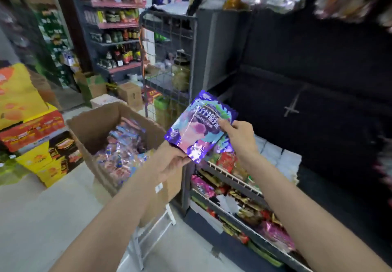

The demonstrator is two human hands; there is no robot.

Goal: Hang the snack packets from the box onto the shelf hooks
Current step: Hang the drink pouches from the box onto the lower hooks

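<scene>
Head view: purple snack packet [200,126] held between both hands, left hand [172,162] gripping its bottom, right hand [238,132] pinching its top.

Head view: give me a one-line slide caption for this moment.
Both hands, left and right, hold a purple snack packet between the open cardboard box and the dark shelf.

The snack packet [201,126] is glossy plastic foil with bright reflections. The box [93,129] is matt brown cardboard, its packets [123,155] shiny too. The shelf [229,178] looks like dark painted metal with white wire rails; the floor [42,218] is smooth and pale
</scene>
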